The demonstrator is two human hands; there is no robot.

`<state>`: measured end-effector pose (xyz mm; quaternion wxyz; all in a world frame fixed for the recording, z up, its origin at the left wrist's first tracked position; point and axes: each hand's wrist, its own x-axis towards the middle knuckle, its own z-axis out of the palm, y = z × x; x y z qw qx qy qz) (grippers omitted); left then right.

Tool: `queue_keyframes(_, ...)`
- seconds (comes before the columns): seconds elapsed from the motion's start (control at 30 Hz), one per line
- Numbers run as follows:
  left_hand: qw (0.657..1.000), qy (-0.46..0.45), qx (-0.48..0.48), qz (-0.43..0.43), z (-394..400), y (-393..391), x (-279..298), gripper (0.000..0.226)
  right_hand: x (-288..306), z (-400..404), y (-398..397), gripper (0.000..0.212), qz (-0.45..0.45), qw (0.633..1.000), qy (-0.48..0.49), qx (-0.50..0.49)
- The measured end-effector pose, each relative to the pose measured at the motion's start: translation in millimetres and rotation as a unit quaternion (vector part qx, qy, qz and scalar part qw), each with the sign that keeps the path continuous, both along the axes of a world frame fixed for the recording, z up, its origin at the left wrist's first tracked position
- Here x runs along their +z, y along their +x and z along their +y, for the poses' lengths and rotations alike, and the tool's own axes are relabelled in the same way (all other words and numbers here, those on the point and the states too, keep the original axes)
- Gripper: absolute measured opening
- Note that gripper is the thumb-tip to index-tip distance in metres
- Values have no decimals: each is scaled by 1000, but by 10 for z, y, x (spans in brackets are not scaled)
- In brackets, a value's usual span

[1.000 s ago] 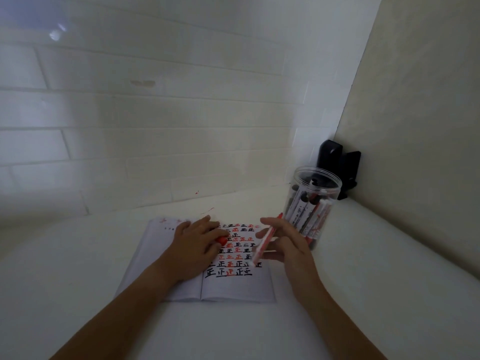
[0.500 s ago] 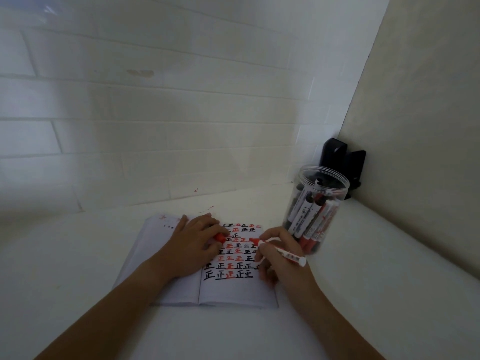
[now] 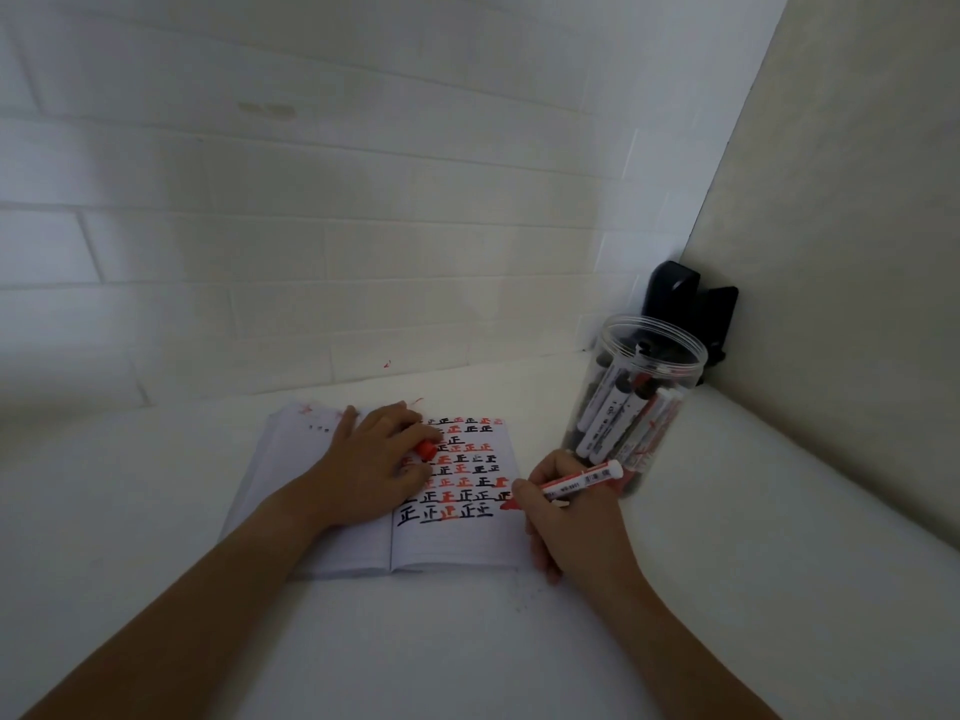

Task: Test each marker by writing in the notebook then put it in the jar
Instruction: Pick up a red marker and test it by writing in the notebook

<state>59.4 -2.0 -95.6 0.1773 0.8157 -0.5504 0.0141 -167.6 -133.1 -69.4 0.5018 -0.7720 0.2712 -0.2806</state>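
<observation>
An open notebook (image 3: 447, 543) lies on the white table, its right page filled with rows of black and red characters. My left hand (image 3: 371, 462) rests on the notebook and holds a red marker cap (image 3: 427, 450) between its fingers. My right hand (image 3: 574, 517) grips a red marker (image 3: 571, 488) in a writing hold, its red tip touching the right edge of the page near the lowest written rows. A clear plastic jar (image 3: 636, 402) without a lid stands just behind my right hand and holds several black and red markers.
A black object (image 3: 691, 309) sits in the corner behind the jar. A white tiled wall runs along the back and a beige wall (image 3: 841, 252) closes the right side. The white table (image 3: 467, 641) stretches toward me.
My right hand turned the uncapped marker from raised near the jar down into a writing grip, then slid its tip down the page's right edge. My left hand stayed on the notebook with the cap.
</observation>
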Motion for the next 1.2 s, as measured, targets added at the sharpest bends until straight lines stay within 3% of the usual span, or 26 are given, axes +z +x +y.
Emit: queue_keyframes(1.2,1000,4,-2,-13,-8,12,-19,69,-1,-16,23,21,28,999,2,-24)
